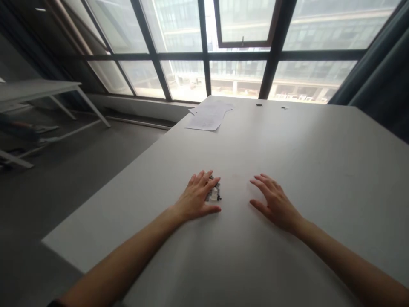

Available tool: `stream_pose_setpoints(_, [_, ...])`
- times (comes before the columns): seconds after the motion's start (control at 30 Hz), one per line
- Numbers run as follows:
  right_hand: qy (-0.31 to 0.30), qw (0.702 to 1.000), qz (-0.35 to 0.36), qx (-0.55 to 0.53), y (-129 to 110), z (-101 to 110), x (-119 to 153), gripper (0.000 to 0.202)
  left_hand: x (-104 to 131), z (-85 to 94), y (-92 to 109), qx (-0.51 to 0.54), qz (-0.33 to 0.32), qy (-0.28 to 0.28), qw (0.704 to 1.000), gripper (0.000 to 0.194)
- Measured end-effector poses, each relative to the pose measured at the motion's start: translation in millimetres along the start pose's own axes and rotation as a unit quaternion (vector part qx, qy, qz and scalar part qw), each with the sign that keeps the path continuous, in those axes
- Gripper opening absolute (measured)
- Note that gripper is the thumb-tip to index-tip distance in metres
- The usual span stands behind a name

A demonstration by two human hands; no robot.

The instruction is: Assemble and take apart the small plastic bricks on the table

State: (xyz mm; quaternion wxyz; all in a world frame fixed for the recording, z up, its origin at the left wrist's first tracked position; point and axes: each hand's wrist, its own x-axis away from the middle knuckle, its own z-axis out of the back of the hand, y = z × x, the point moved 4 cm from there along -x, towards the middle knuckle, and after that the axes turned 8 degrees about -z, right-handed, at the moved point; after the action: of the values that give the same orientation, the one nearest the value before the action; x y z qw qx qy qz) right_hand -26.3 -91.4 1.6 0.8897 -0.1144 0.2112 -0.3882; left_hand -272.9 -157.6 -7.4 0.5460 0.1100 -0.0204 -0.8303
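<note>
Seen from the head camera, where your forearms reach in from the lower corners, your left hand (196, 196) rests low over a small, flat, black-grey-and-white object (214, 194) on a smooth white rectangular table (236, 251). Your fingers are spread and lie partly across the object, so its far and left edges are hidden from you; the thumb stands apart, just nearer you than the object. You are not visibly pinching it; the hand seems laid there to cover or steady it, though whether you press down cannot be told.

Your right hand (275, 202) holds nothing: its fingers are loosely spread and slightly bent, the thumb apart, with bare tabletop between it and the object. It looks placed as a mirror of the left, perhaps so both hands frame the same working spot in front of you.

Farther off, loose white printed paper sheets (206, 119) overlap near the table's left edge, likely set there to leave your reach free. As for containers, you have none that can be made out; whether the small object is itself a shallow tray with pieces in it is too blurred to say.
</note>
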Motion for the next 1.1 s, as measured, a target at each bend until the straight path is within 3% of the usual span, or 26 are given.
stream_pose_setpoints(0.1, [-0.052, 0.998, 0.010, 0.036, 6, 7, 16, 0.051, -22, -5.1, -2, 0.001, -0.016, -0.026, 1.000, 0.074])
stream_pose_setpoints(0.3, [-0.145, 0.987, 0.063, 0.022, -17, -4, 18, 0.055, -57, -8.4, -1, -0.008, -0.014, 0.028, 0.999, 0.044])
stream_pose_setpoints(0.43, [-0.140, 0.989, 0.042, 0.017, -18, -10, 13, 0.060, -72, -9.3, -6, -0.007, -0.014, 0.063, 0.998, 0.046])
stream_pose_setpoints(0.57, [-0.119, 0.992, 0.013, 0.028, -14, -16, -4, 0.070, -67, -5.4, -21, 0.006, 0.010, 0.103, 0.995, 0.056])
stream_pose_setpoints(0.77, [-0.121, 0.990, 0.058, 0.030, -20, -28, -37, 0.078, -63, -17.8, -22, 0.004, -0.046, 0.017, 0.999, 0.092])
stream_pose_setpoints(0.93, [-0.119, 0.990, 0.070, 0.019, -23, -33, -50, 0.074, -75, -18.9, -14, -0.019, -0.036, 0.018, 0.999, 0.076])
stream_pose_setpoints(1.1, [-0.105, 0.993, 0.048, 0.001, -10, -22, -38, 0.068, -79, -15.2, -13, -0.034, -0.031, 0.023, 0.999, 0.067])
